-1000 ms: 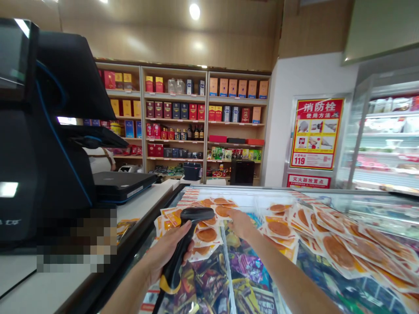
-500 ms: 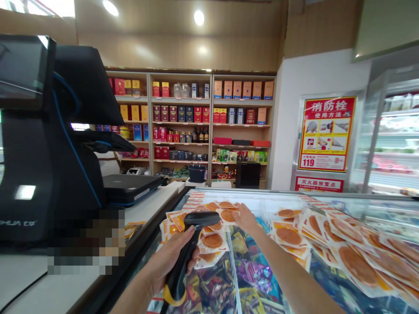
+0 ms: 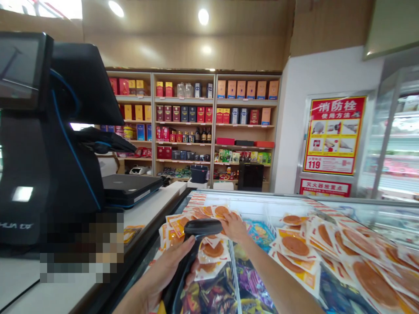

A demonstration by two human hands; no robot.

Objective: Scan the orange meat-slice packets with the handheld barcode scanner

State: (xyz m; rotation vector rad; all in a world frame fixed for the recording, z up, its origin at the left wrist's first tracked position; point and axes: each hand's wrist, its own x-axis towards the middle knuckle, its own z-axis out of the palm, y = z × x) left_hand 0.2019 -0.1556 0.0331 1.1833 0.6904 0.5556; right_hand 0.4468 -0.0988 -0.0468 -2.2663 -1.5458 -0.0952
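Observation:
My left hand (image 3: 175, 266) is closed around the handle of a black and yellow barcode scanner (image 3: 183, 264), whose head points forward and right over flat packets. These hold round orange-brown patties in clear and orange wrapping. Reaching across from the right, my right hand (image 3: 234, 226) lies on a patty packet (image 3: 221, 212), fingers spread and touching it; the scanner head hides part of the fingertips. More packets (image 3: 212, 249) overlap under and around the scanner. A larger spread of patty packets (image 3: 296, 246) rests to the right, apart from my hands.
The packets lie on the glass top of a chest freezer (image 3: 262, 196), with colourful bags beneath. At left, a counter (image 3: 170, 192) carries a black checkout terminal (image 3: 75, 144). Behind stand shelves (image 3: 183, 101) of boxed bottles. A red hydrant sign (image 3: 335, 135) hangs on the right wall.
My right hand has drawn left and closer over the packets, up to the scanner head. The scanner stays in my left hand, a little lower. The camera view has shifted slightly left.

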